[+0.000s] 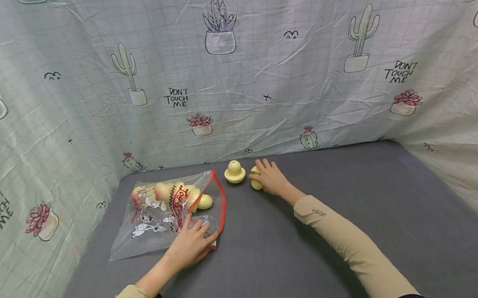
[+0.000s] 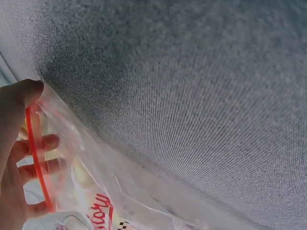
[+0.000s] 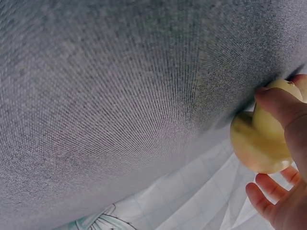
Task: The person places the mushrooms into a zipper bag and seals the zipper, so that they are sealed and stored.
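A clear plastic bag (image 1: pixel 129 242) with a red zip strip and printed cartoon figures lies flat at the left of the table. Several yellow and pinkish fruits (image 1: pixel 163 191) show through it, one close to its mouth. My left hand (image 1: pixel 193 244) holds the mouth edge, the thumb on the rim and the other fingers spread along the red strip (image 2: pixel 34 158). At the back of the table my right hand (image 1: pixel 272 179) grips a yellow pear (image 3: pixel 261 146), thumb across its neck. Just left of it a second yellow pear (image 1: pixel 235 173) stands upright.
A dark grey cloth covers the table (image 1: pixel 251 282). Close behind its back edge hangs a pale curtain (image 1: pixel 285 84) printed with potted cacti. More of the curtain encloses the left and right sides.
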Motion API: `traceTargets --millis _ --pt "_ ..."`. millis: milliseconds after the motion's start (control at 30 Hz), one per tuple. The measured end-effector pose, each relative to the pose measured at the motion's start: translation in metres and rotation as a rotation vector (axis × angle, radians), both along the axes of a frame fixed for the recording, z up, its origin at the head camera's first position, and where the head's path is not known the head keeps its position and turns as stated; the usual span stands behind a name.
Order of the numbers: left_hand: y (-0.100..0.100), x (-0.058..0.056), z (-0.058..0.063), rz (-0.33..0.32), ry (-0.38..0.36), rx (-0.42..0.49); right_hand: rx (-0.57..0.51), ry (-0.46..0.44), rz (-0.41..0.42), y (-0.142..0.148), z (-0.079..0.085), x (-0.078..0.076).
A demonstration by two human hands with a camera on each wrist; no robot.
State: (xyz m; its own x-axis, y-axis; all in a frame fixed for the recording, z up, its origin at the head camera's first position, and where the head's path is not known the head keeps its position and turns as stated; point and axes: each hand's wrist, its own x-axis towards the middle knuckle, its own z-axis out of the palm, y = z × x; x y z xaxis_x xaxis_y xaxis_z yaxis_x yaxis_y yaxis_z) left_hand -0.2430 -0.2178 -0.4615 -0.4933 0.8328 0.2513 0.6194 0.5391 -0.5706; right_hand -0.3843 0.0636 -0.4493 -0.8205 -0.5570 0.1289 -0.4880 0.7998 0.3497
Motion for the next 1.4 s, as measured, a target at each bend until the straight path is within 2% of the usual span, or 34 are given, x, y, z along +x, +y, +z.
traceTargets --millis 233,567,700,1000,1167,1400 --pt "0.001 -0.001 0.0 0.01 -0.008 -0.01 0.036 0.027 0.005 0.001 -0.002 0.0" --pt "0.001 -0.002 -0.001 0.003 -0.014 0.006 -0.061 0.064 0.082 0.005 -0.001 0.0" --pt "0.002 -0.002 0.0 0.0 -0.011 0.011 -0.046 0.106 0.1 0.008 -0.001 0.0" --pt "0.003 -0.003 0.0 0.001 -0.01 0.009 -0.047 0.24 0.206 0.014 -0.001 0.001" --pt "0.004 -0.004 -0.001 0.004 -0.014 0.017 -0.061 0.229 0.226 0.017 -0.001 0.002" --pt "0.006 -0.006 -0.002 0.004 -0.026 0.018 -0.142 0.238 0.279 0.02 -0.005 0.004"
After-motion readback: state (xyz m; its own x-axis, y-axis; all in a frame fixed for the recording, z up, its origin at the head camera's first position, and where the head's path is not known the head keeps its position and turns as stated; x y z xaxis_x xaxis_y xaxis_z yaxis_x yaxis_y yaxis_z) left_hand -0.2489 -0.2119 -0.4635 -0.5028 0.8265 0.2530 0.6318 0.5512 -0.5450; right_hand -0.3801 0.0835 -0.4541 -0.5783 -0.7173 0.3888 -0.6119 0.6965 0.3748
